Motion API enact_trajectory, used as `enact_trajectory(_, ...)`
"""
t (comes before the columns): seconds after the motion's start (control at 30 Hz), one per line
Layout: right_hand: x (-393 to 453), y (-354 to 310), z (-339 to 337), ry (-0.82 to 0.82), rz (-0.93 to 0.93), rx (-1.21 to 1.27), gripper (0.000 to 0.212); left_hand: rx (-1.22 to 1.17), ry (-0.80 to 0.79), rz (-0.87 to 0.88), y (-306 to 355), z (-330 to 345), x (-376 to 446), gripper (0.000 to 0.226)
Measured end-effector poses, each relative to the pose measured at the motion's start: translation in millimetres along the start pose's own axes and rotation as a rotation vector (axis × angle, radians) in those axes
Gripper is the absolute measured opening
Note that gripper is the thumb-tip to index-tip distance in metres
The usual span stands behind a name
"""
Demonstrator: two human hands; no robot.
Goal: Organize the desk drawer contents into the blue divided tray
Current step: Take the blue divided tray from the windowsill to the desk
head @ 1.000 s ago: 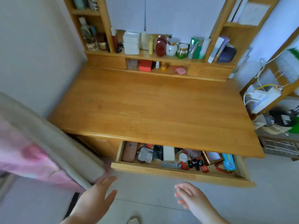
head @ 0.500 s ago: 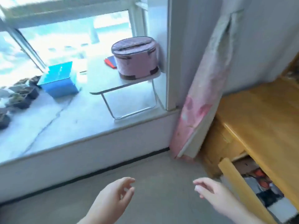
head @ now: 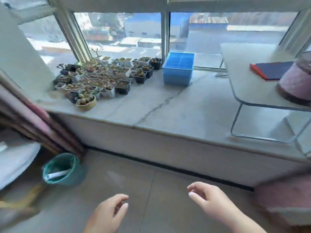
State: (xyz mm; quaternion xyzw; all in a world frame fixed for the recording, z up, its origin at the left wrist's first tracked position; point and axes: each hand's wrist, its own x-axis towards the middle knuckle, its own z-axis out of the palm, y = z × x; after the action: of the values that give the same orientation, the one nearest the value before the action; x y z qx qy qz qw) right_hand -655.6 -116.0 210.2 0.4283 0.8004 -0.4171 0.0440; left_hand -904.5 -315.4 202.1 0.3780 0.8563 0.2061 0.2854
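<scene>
Resting on the stone window ledge (head: 185, 105), the blue divided tray (head: 178, 68) sits against the window frame, just right of a dense cluster of small succulent pots (head: 104, 78). The tray appears stacked on one or more matching blue trays; its top face shows several rectangular compartments, and their contents cannot be resolved.

Hand status:
- Left hand (head: 107, 216): low in the view, above the tiled floor (head: 151, 190). Fingers loosely curled, thumb apart from them; it holds nothing.
- Right hand (head: 208, 199): also low in the view, to the right of the left hand and slightly farther forward. Fingers relaxed and slightly bent, nothing between them.
- Both hands are well apart from the tray and touch no object.

Surroundings:
- A white folding table (head: 244, 78) stands on the right part of the ledge on metal tube legs.
- On that table lie a dark blue notebook with a red edge (head: 272, 69) and a pink round case (head: 297, 81), partly cut off by the frame edge.
- A teal waste bin (head: 63, 169) stands on the floor at lower left, with a white rolled item inside.
- A pink curtain (head: 33, 118) hangs at the left edge, blurred.
</scene>
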Motion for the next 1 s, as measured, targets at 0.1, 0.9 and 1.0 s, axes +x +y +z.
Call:
enact_trajectory(0.1,26,-24,9,-0.033,0.011,0.014,0.006,-0.010,-0.009,-0.001,-15,-20,32,0.029)
enact_trajectory(0.9,318,-40,-157,0.219,0.186,0.208,0.010,-0.226,-0.112,0.160,123,-78,450,0.020)
enact_trajectory(1.0,333,-41,-145,0.252,0.356,0.265,0.010,-0.311,-0.180,0.174,136,-86,538,0.018)
